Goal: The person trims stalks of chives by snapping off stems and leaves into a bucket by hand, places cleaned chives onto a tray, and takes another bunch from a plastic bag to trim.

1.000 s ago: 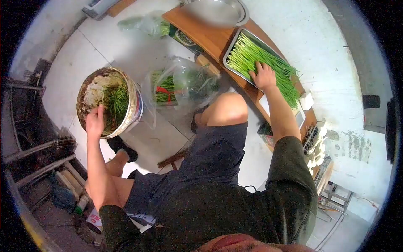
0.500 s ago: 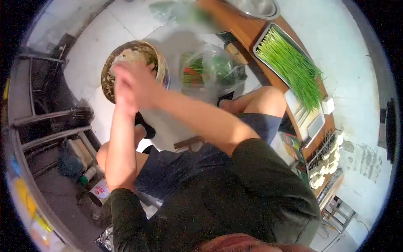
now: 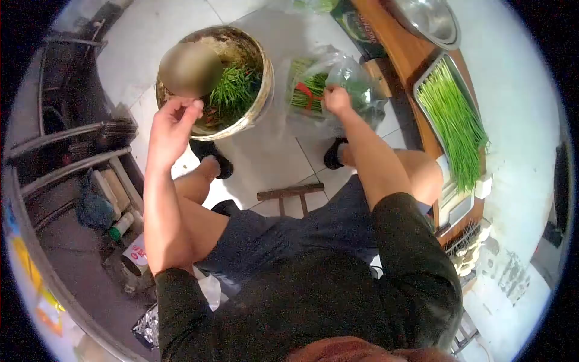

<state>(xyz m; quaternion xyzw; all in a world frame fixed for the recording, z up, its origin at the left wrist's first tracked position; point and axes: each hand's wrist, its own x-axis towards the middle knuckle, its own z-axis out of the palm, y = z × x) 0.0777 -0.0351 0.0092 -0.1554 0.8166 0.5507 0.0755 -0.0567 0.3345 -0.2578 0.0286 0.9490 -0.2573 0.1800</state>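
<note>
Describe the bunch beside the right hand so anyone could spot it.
Right of the big bucket is a clear plastic bag. In it, beside the right hand, lies the green bunch; a red band sets it apart from the loose tray greens.

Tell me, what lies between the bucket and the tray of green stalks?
In the head view, a clear bag of greens, with the right hand at it, then a strip of floor and the table under the tray.

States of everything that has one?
Bucket: uncovered, greens inside.
Bunch: tied with red band.
Plastic bag: around bunch, opening unclear.
Tray: loaded with stalks, some overhanging.
Metal bowl: uncovered, partly out of frame.
Left grip: curled, hold unclear.
Right grip: curled at bag, hold unclear.
</note>
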